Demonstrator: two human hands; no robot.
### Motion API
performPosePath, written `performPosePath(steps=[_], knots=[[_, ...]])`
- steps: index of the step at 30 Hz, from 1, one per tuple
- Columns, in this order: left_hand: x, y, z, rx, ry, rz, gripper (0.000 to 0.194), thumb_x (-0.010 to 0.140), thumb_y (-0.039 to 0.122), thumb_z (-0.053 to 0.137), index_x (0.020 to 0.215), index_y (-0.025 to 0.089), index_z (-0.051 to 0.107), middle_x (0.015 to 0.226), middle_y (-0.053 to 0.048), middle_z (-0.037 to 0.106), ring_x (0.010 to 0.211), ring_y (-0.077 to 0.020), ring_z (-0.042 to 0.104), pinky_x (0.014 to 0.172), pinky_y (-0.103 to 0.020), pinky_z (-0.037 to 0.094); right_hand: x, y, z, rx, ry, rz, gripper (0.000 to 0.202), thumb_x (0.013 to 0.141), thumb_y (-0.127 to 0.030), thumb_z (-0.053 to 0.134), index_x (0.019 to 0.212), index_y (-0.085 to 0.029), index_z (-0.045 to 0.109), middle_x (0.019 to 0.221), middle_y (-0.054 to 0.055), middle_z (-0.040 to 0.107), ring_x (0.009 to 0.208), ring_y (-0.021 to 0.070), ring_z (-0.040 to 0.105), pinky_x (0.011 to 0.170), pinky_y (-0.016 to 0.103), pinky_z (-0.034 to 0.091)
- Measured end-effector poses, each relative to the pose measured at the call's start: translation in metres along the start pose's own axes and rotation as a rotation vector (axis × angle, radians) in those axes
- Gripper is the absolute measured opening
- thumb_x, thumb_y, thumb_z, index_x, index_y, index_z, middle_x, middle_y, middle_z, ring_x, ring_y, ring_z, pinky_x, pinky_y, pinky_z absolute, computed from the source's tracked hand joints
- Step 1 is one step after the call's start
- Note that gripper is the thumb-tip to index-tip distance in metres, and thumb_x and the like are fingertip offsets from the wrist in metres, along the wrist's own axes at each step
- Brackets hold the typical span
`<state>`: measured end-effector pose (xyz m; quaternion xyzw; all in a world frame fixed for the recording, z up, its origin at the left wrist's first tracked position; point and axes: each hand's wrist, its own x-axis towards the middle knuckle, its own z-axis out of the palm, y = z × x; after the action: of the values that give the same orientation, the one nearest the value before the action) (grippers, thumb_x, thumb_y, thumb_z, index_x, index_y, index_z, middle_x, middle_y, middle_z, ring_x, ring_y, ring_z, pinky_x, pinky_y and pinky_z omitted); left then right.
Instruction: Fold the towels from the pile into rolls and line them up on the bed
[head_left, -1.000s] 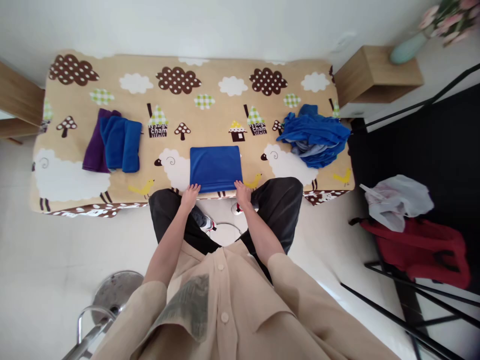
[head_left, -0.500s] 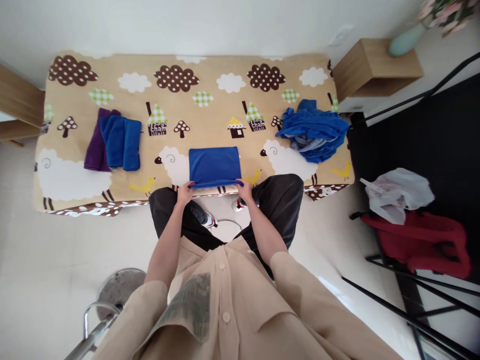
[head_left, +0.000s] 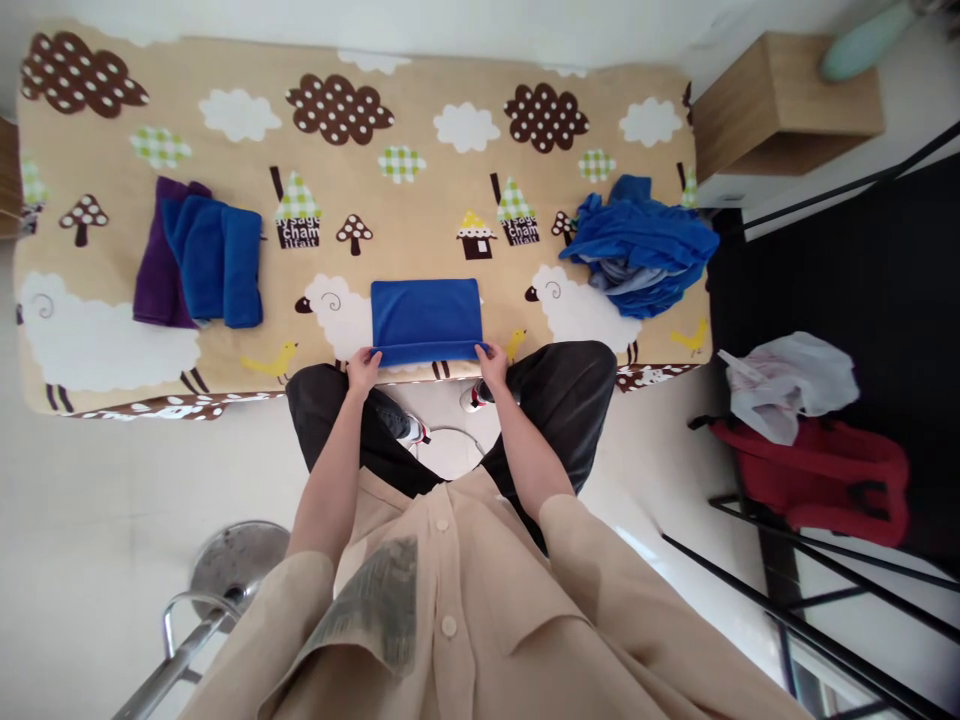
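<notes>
A folded blue cloth (head_left: 426, 310) lies flat at the front edge of the patterned bed cover (head_left: 416, 225). Its near edge is turned over into a narrow strip. My left hand (head_left: 364, 369) pinches the left end of that strip, and my right hand (head_left: 492, 365) pinches the right end. Off to the left, a folded blue cloth bundle (head_left: 217, 260) partly covers a folded purple cloth (head_left: 161, 280). A crumpled heap of blue cloth (head_left: 645, 250), with some paler grey-blue fabric in it, sits on the right.
Beyond the bed's right end stands a wooden cabinet (head_left: 780, 105) bearing a pale green vase (head_left: 862, 50). A white plastic bag (head_left: 791, 380) rests against a red bag (head_left: 821, 480) near black metal rails. A metal stool base (head_left: 236, 565) is on the floor at lower left.
The cloth's near edge, earlier a thin line, is now turned over as a wider strip, with both hands still pinching its ends. The camera view has shifted slightly.
</notes>
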<state>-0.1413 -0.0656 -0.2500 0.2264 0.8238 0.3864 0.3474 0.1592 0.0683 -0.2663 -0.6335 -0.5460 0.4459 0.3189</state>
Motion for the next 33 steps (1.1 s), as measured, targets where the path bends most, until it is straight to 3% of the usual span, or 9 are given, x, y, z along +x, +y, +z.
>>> performPosePath(steps=[4, 9, 19, 22, 26, 28, 31, 33], knots=[[0.002, -0.002, -0.002, 0.074, 0.046, -0.029, 0.021, 0.090, 0.027, 0.065, 0.104, 0.013, 0.071, 0.097, -0.014, 0.076, 0.098, -0.0276, 0.074, 0.101, -0.042, 0.056, 0.001, -0.002, -0.004, -0.150, 0.012, -0.013, 0.035, 0.091, -0.048, 0.065, 0.098, -0.015, 0.074, 0.087, 0.008, 0.075, 0.086, 0.0236, 0.070, 0.091, 0.037, 0.056], [-0.001, -0.003, -0.002, 0.154, 0.076, -0.030, 0.019, 0.090, 0.027, 0.064, 0.101, 0.013, 0.071, 0.097, -0.015, 0.076, 0.098, -0.0290, 0.073, 0.101, -0.043, 0.055, -0.004, -0.007, -0.010, -0.262, -0.019, 0.002, 0.031, 0.094, -0.044, 0.063, 0.092, -0.015, 0.074, 0.084, 0.007, 0.073, 0.078, 0.0223, 0.065, 0.083, 0.034, 0.053], [-0.007, 0.005, -0.003, 0.221, 0.094, 0.035, 0.013, 0.088, 0.026, 0.064, 0.093, 0.015, 0.070, 0.091, -0.013, 0.075, 0.091, -0.0275, 0.074, 0.094, -0.041, 0.058, -0.006, -0.011, -0.010, -0.241, 0.011, 0.016, 0.031, 0.092, -0.045, 0.066, 0.087, -0.016, 0.073, 0.079, 0.007, 0.073, 0.075, 0.0222, 0.065, 0.080, 0.033, 0.053], [-0.010, 0.007, -0.004, 0.235, 0.094, 0.071, 0.015, 0.088, 0.025, 0.063, 0.098, 0.015, 0.069, 0.092, -0.013, 0.075, 0.089, -0.0270, 0.073, 0.094, -0.043, 0.058, -0.008, -0.012, -0.011, -0.251, 0.025, 0.000, 0.030, 0.094, -0.043, 0.064, 0.094, -0.015, 0.074, 0.087, 0.010, 0.076, 0.081, 0.0237, 0.068, 0.085, 0.036, 0.055], [-0.022, 0.017, -0.011, 0.280, 0.122, 0.226, 0.027, 0.088, 0.020, 0.064, 0.114, 0.016, 0.069, 0.119, -0.018, 0.072, 0.111, -0.0304, 0.070, 0.110, -0.051, 0.051, -0.014, -0.018, -0.015, -0.366, 0.142, -0.178, 0.032, 0.100, -0.037, 0.053, 0.105, -0.014, 0.075, 0.107, 0.017, 0.075, 0.103, 0.0279, 0.068, 0.102, 0.044, 0.052], [-0.030, 0.022, -0.012, 0.334, 0.063, 0.371, 0.029, 0.091, 0.021, 0.062, 0.119, 0.018, 0.071, 0.132, -0.018, 0.069, 0.127, -0.0322, 0.063, 0.117, -0.052, 0.045, -0.019, -0.023, -0.015, -0.445, 0.133, -0.295, 0.035, 0.104, -0.036, 0.047, 0.108, -0.015, 0.076, 0.112, 0.017, 0.075, 0.111, 0.0295, 0.067, 0.106, 0.046, 0.050], [-0.042, 0.026, -0.008, 0.471, -0.156, 0.629, 0.035, 0.099, 0.026, 0.052, 0.127, 0.018, 0.071, 0.144, -0.015, 0.066, 0.142, -0.0311, 0.055, 0.122, -0.051, 0.041, -0.030, -0.028, -0.011, -0.526, -0.083, -0.490, 0.039, 0.107, -0.037, 0.045, 0.119, -0.017, 0.077, 0.123, 0.016, 0.075, 0.122, 0.0279, 0.065, 0.113, 0.044, 0.047], [-0.048, 0.024, -0.002, 0.569, -0.274, 0.725, 0.043, 0.101, 0.025, 0.046, 0.138, 0.016, 0.067, 0.153, -0.014, 0.059, 0.150, -0.0302, 0.047, 0.127, -0.051, 0.036, -0.038, -0.028, -0.007, -0.584, -0.275, -0.598, 0.041, 0.108, -0.035, 0.045, 0.132, -0.017, 0.073, 0.138, 0.014, 0.071, 0.135, 0.0260, 0.061, 0.118, 0.043, 0.043]])
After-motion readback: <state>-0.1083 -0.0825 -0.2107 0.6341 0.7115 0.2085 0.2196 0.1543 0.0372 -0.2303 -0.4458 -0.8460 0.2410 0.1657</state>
